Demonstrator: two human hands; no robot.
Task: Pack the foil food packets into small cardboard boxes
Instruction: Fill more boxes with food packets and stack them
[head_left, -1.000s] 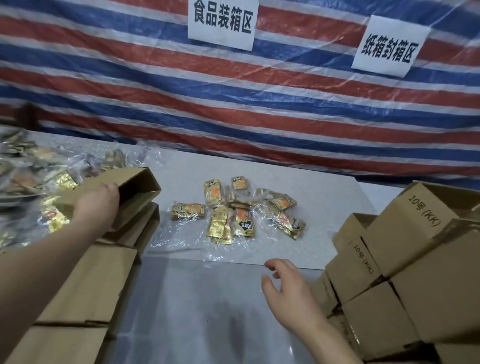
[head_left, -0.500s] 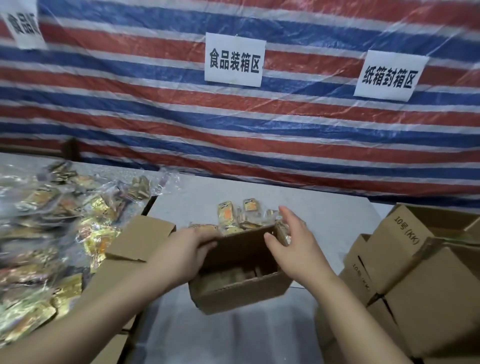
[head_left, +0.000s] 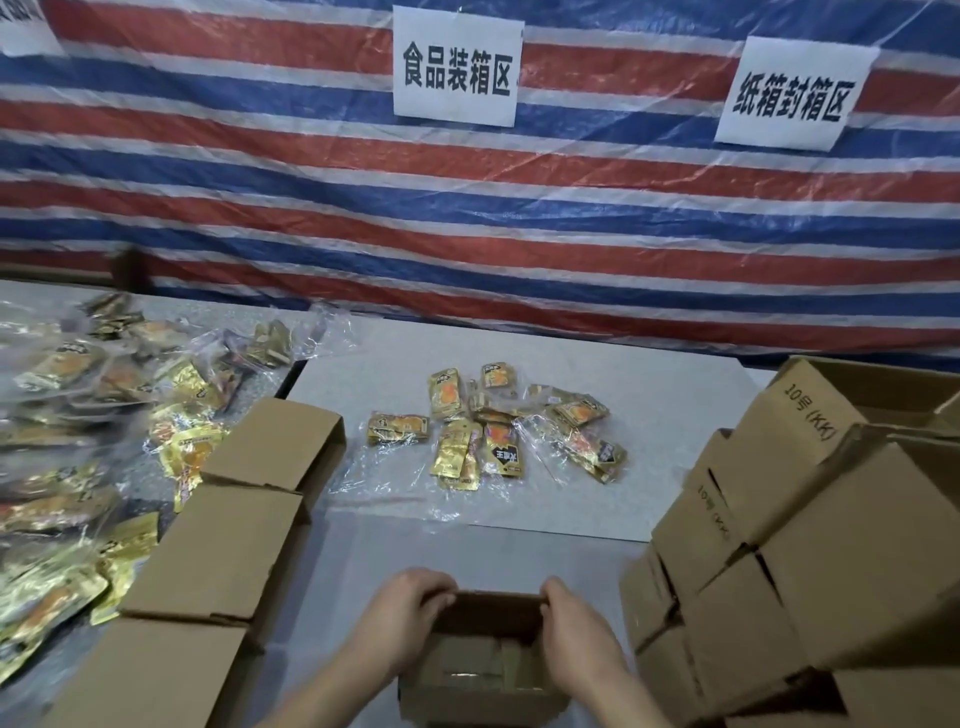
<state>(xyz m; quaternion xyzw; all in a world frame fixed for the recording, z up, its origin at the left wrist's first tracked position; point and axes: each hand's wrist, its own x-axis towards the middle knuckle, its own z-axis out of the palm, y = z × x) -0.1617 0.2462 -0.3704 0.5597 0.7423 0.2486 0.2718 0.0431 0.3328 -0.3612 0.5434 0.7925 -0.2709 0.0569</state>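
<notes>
While my left hand and right hand grasp the open small brown cardboard box by its rims, nothing looks packed in it; beyond the box, gold foil food packets wait loose.

Small open box now nearer the person, lower on the table, both hands on its rim.
</notes>
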